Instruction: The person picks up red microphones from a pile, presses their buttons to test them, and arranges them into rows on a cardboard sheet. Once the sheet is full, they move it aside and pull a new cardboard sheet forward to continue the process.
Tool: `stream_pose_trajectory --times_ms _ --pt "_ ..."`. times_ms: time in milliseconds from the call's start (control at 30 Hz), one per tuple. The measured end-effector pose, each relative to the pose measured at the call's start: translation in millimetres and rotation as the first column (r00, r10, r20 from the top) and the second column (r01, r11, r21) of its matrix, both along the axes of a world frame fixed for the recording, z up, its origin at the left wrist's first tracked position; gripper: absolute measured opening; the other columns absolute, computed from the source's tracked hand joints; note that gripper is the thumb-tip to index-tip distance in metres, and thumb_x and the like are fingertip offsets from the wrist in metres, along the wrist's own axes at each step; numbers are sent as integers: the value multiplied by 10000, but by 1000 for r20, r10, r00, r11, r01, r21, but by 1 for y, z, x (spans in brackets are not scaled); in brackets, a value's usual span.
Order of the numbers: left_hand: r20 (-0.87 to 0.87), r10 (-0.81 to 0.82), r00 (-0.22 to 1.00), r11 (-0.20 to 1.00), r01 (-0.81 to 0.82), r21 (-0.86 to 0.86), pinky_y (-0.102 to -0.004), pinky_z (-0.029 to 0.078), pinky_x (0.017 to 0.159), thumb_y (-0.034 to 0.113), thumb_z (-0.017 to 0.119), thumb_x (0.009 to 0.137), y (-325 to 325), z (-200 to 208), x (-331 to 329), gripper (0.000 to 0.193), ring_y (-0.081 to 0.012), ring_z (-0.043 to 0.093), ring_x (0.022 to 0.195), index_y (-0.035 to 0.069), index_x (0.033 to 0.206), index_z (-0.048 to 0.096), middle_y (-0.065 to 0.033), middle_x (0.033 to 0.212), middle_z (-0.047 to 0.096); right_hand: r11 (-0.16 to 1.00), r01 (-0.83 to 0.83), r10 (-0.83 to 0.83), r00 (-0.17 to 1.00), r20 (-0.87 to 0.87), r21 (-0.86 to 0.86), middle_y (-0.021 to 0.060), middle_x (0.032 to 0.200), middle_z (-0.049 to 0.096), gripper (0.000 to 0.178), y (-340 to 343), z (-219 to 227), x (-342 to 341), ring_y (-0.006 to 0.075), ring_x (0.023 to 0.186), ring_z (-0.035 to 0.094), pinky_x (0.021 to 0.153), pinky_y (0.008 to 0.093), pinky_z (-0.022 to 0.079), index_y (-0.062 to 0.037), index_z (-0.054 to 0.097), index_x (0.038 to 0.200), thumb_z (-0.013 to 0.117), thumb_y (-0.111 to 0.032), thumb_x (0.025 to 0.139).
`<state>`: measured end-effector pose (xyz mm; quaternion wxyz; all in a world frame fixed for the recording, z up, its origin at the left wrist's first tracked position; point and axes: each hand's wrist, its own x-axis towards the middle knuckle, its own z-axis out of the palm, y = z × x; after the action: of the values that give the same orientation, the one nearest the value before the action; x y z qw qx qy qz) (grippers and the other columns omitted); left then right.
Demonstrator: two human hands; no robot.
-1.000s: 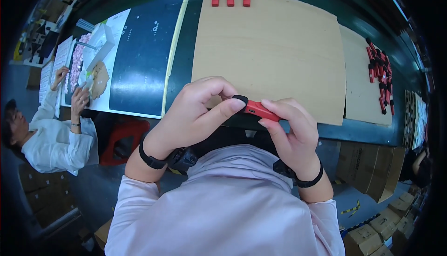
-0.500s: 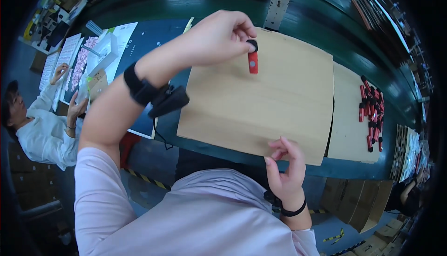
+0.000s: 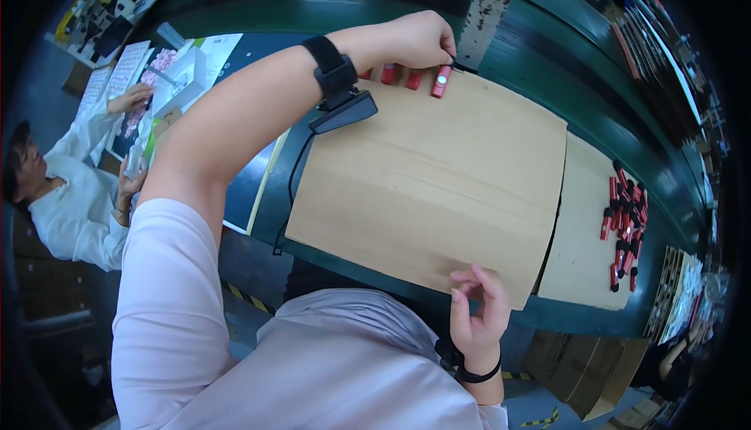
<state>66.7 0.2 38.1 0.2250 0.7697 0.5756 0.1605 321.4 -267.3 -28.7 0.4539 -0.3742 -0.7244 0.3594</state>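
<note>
Now the left hand [image 3: 429,43] had carried the red device [image 3: 441,84] to the cardboard sheet's [image 3: 438,172] far edge, just right of three similar devices [image 3: 415,80], so the row counted four. Fingers still pinched its dark end, not released; couldn't tell whether the sheet bore its weight. Right hand [image 3: 479,317] hovered by the near edge, fingers half-curled, holding nothing.

The one view looks from your head, through the left fisheye of a side-by-side pair, down and outward across the cardboard [image 3: 422,188]. It sits near enough that your shirt [image 3: 336,367] fills much of the lower edge. Your left is its left; the bench [image 3: 547,70] bends toward the rim.
</note>
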Motion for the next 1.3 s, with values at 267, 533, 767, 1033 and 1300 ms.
stream_pose_trajectory --times_ms 267,533,767,1033,1300 --pt "20 -7 1000 990 10 -138 -358 532 780 153 642 846 20 -12 -6 258 -280 662 834 33 1072 677 -158 1000 686 1000 14 -14 1000 -10 8 143 968 608 349 -1 -2 -6 135 756 541 682 237 459 26 478 1240 532 55 897" --pt "196 -42 980 835 -73 545 -405 524 778 176 620 829 -89 0 -71 220 -300 635 887 37 996 657 -156 973 639 995 24 -22 999 -27 101 146 883 621 276 -10 -1 -4 181 729 560 652 262 458 21 513 1172 515 36 896" --pt "486 165 858 890 -342 301 -360 471 806 98 646 816 -236 -35 -117 182 -252 580 894 49 991 653 -119 999 608 999 -35 32 998 58 42 130 942 608 259 -15 -2 -17 154 763 564 656 247 459 7 525 1161 533 40 905" --pt "701 366 612 850 -526 16 -251 447 712 15 643 829 -292 -85 -124 188 -129 563 795 38 1016 653 -74 1008 621 969 -197 132 922 365 147 132 847 647 228 3 34 -79 284 722 622 615 341 499 -6 619 986 630 59 767" --pt "756 249 606 875 -475 93 -245 446 798 -57 574 859 -288 -74 -120 177 -132 563 897 -30 1026 626 -109 1059 609 953 -188 44 860 508 236 120 843 641 206 6 63 -56 269 695 620 598 335 497 -15 624 912 648 59 721"
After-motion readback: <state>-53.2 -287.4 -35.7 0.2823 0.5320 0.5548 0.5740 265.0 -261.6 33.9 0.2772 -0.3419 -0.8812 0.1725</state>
